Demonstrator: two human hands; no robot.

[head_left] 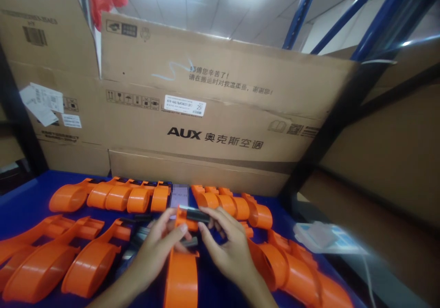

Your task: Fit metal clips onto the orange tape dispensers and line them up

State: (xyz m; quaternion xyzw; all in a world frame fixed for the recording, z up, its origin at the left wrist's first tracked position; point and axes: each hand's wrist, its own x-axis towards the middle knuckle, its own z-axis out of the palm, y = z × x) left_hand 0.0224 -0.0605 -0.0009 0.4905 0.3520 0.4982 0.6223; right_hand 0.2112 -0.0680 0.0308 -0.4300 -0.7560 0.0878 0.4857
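The fingers of the left hand [161,234] grip one glossy orange plastic tape-dispenser-shaped frame [181,276], its rounded hoop lying nearer the viewer than the fingers; the right hand [227,237] pinches one smooth black bar-like piece [197,215] against its head, beside a toothed edge. Left of the fingers, five similar orange plastic dispensers [139,200] stand in the back row and at least three nearer; to their right, four more sit behind and several overlap in front, too crowded to count. Just beyond the fingertips lies one phone-like screen [179,194], digits blurred, on a blue tabletop [215,283]. Farther beyond, brown corrugated cardboard [137,124] reads "AUX 奥克斯空调", with "25" on a white label [184,105].
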